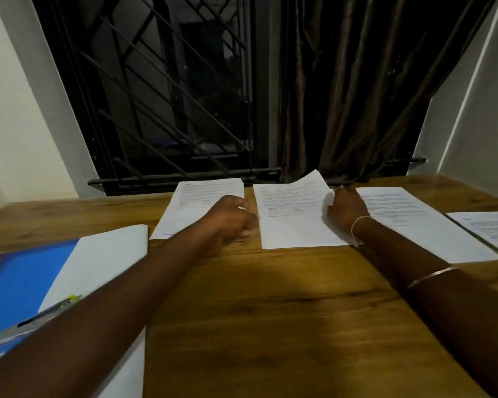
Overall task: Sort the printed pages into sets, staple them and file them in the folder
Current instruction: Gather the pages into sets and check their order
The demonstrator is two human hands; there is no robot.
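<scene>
right hand (346,209); grips middle page set (291,222); at its right edge

Both forearms stretched forward, left hand (232,218) curled, knuckles up, right hand (346,209) pinching a page (291,214) by its edge

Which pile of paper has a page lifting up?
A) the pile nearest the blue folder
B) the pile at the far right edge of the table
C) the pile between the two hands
C: the top page of the pile between the hands curls up at its far corner, where the right hand grips its edge.
</scene>
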